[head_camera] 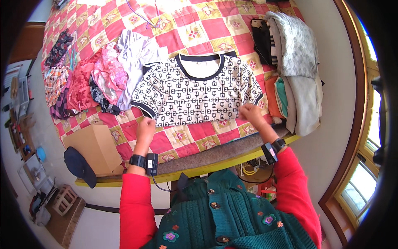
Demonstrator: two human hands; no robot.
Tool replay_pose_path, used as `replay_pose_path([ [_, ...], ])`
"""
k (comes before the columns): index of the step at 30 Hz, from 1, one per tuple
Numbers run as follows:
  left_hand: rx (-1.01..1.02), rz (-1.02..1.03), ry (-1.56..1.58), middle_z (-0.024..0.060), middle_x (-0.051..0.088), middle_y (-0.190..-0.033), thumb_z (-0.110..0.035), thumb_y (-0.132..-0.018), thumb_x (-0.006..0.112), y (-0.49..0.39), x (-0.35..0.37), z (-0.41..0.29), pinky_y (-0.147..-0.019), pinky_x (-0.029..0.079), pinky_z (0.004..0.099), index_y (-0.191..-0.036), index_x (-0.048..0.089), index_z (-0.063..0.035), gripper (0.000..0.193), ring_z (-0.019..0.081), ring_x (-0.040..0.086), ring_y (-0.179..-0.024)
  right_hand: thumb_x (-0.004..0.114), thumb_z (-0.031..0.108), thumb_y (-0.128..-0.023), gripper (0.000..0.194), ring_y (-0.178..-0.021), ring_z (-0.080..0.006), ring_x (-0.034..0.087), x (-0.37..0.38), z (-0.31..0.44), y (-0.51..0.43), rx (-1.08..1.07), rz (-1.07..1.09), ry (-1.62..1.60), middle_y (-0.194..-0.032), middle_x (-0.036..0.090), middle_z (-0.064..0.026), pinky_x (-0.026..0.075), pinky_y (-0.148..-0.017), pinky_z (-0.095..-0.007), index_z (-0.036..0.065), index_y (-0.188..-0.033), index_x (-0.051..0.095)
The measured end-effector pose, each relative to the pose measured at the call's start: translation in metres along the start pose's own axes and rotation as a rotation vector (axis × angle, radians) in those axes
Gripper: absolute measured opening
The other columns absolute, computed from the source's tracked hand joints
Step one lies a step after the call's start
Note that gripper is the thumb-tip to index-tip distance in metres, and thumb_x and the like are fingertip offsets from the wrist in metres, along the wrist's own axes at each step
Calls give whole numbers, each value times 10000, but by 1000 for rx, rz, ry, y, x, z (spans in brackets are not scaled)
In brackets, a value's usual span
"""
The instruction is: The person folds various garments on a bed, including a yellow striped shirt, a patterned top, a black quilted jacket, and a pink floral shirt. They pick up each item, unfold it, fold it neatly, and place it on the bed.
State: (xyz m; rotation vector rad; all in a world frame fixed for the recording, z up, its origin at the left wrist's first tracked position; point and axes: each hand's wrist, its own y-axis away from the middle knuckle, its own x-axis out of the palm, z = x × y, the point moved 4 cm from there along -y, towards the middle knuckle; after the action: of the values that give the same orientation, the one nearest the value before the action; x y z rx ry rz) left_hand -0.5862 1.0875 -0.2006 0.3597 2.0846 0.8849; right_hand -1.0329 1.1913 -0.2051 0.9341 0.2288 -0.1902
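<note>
A white short-sleeved T-shirt (199, 96) with a black geometric print and dark neck and sleeve bands lies face up before me. Its body looks folded up, so the near edge runs straight a little below the sleeves. At that edge's left end, by the sleeve band, my left hand (145, 130) has its fingers closed on the fabric. My right hand (251, 114) pinches the cloth at the right end, below the other sleeve. The fingertips of both hands are partly hidden. Beneath the shirt spreads a red and cream checked bedcover (189, 137).
Rumpled clothes (108, 74) are heaped on the left. Folded grey textiles (295, 46) and an orange folded cloth (272, 96) are stacked at right. A cardboard box (93, 149) and a dark cap (77, 166) sit at the near left corner. A purple hanger (152, 25) lies farther back.
</note>
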Motion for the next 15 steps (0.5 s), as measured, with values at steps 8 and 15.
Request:
replay_pose_path([
  [8,-415,116,1259,19,620,-956,-181,-867,679,24,83,45,-809,504,327,-1019,594,-88,197,160,600,-881,662,193,-879,234,-705,-129,618,19,-62,28,282,-97,-447,-840,637,-44,523,-643,-245,21,-1025,602],
  [15,-435,-88,1413,20,617,-999,-98,-825,689,2,87,29,-843,479,346,-1014,590,-70,216,168,588,-901,707,66,-792,265,-780,-141,620,3,-38,3,188,-324,-563,-904,649,-50,507,-674,-264,6,-1024,594],
])
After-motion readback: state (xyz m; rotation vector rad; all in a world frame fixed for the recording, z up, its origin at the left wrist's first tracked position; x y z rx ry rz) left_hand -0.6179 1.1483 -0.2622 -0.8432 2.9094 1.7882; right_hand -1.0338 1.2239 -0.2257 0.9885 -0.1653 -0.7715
